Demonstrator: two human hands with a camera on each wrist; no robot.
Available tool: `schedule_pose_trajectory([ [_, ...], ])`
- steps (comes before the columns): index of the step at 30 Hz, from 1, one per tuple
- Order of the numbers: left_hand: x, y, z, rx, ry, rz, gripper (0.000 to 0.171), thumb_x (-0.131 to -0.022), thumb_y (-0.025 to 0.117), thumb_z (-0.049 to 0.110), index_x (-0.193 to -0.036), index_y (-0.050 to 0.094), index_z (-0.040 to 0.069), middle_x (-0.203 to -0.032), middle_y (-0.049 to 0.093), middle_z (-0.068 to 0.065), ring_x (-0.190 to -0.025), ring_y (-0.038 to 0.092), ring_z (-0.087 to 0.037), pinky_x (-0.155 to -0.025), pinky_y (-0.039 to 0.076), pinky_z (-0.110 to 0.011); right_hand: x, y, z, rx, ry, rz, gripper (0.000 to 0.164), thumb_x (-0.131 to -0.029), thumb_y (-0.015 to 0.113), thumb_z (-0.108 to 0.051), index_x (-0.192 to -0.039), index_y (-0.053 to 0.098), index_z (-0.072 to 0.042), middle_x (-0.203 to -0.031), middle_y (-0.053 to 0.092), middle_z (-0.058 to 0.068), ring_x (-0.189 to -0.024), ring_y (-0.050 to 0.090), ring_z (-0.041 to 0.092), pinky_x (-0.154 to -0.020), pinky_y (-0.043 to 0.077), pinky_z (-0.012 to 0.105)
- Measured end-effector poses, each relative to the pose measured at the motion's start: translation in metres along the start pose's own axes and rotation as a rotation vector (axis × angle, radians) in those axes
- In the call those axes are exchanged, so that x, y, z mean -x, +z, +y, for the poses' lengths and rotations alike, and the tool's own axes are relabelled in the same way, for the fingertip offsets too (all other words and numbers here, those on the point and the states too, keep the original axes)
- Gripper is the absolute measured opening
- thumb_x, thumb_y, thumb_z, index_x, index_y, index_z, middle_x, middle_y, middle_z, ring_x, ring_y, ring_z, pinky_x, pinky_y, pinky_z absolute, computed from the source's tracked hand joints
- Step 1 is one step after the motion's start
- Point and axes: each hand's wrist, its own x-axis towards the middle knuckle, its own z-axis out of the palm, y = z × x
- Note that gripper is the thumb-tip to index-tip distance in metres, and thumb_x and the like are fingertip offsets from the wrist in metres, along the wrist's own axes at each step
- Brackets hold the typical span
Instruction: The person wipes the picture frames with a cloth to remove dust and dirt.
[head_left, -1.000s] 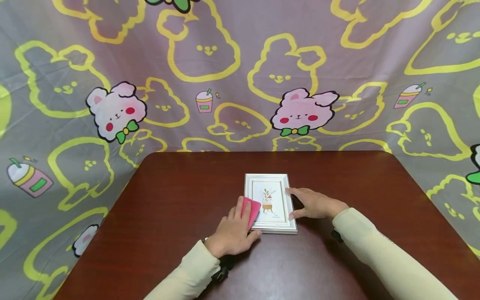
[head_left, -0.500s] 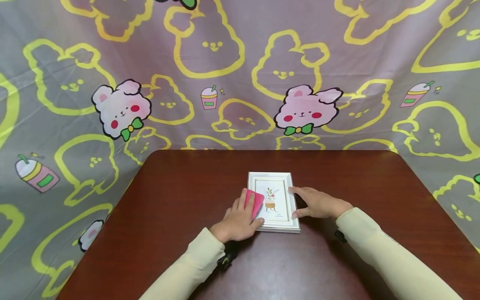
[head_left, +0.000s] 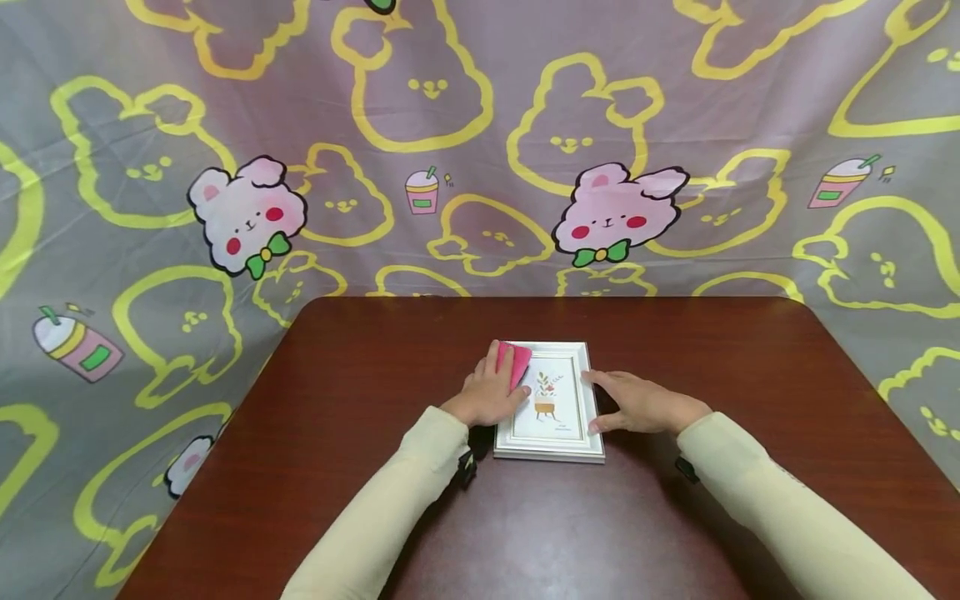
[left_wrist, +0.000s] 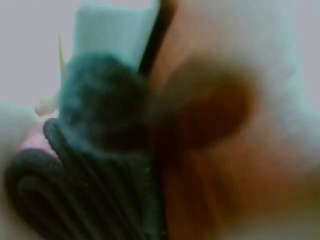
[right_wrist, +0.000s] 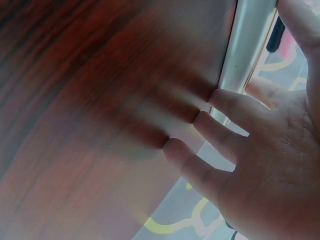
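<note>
A white picture frame (head_left: 551, 450) lies on the brown table, holding a print of a potted plant. The left hand (head_left: 491, 397) rests nearly flat on a pink cloth (head_left: 519, 357), pressing it against the frame's upper left border, thumb spread toward the print. At the opposite border, the right hand (head_left: 645, 403) touches the frame's edge with thumb and index finger. In the right wrist view, its other fingers (right_wrist: 180, 155) extend with tips at the tabletop beside the frame's side (right_wrist: 241, 50). The left wrist view is blurred, mostly showing a dark strap (left_wrist: 105, 190).
The brown table (head_left: 337, 467) stretches around the frame on all sides. A patterned curtain (head_left: 465, 183) with cartoon animals hangs behind the table and along its sides. Black wrist devices sit at the cuffs of both cream sleeves (head_left: 420, 467).
The left hand has slid the pink cloth away from the body along the frame's left border, from its lower part to the upper corner. The right hand keeps its place at the frame.
</note>
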Motion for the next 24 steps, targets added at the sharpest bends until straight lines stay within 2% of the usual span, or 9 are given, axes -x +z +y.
schedule_pose_trajectory([
  [4, -0.016, -0.004, -0.004, -0.008, -0.042, -0.01, 0.08, -0.101, 0.04, 0.049, -0.161, 0.001, 0.012, -0.169, -0.007, -0.013, -0.152, 0.018, -0.042, -0.12, 0.023, -0.058, -0.002, 0.0, -0.002, 0.01, 0.005, 0.004, 0.093, -0.084, 0.073, -0.051, -0.153, 0.031, -0.004, -0.15, 0.042, 0.028, -0.141, 0.038, 0.045, -0.11, 0.038, 0.059],
  [8, -0.021, -0.005, -0.009, -0.001, -0.066, -0.029, 0.081, -0.101, 0.04, 0.049, -0.161, -0.001, 0.014, -0.169, -0.009, -0.011, -0.153, 0.016, -0.041, -0.121, 0.02, -0.058, -0.004, 0.003, -0.004, 0.002, 0.025, -0.01, 0.094, -0.084, 0.072, -0.053, -0.154, 0.03, -0.008, -0.151, 0.04, 0.028, -0.142, 0.036, 0.045, -0.109, 0.039, 0.058],
  [13, -0.012, -0.004, -0.014, 0.015, -0.057, -0.007, 0.081, -0.1, 0.042, 0.049, -0.161, 0.002, 0.012, -0.169, -0.006, -0.014, -0.152, 0.017, -0.042, -0.12, 0.022, -0.059, -0.006, 0.007, -0.006, 0.019, 0.025, -0.006, 0.094, -0.083, 0.072, -0.055, -0.154, 0.031, -0.01, -0.152, 0.041, 0.026, -0.142, 0.038, 0.044, -0.108, 0.04, 0.058],
  [18, 0.004, 0.0, -0.015, -0.008, -0.043, 0.005, 0.082, -0.1, 0.044, 0.05, -0.161, 0.005, 0.011, -0.169, -0.003, -0.015, -0.151, 0.021, -0.042, -0.118, 0.027, -0.058, -0.009, 0.006, -0.006, 0.034, 0.02, -0.014, 0.095, -0.082, 0.071, -0.058, -0.154, 0.031, -0.011, -0.152, 0.041, 0.026, -0.142, 0.038, 0.043, -0.108, 0.04, 0.058],
  [24, 0.028, 0.01, -0.007, -0.041, 0.081, 0.013, 0.083, -0.099, 0.043, 0.05, -0.16, 0.009, 0.005, -0.167, 0.0, -0.021, -0.149, 0.026, -0.044, -0.115, 0.033, -0.059, -0.003, 0.004, 0.001, 0.028, 0.04, 0.006, 0.094, -0.082, 0.073, -0.054, -0.153, 0.033, -0.008, -0.151, 0.043, 0.026, -0.14, 0.041, 0.043, -0.109, 0.04, 0.057],
])
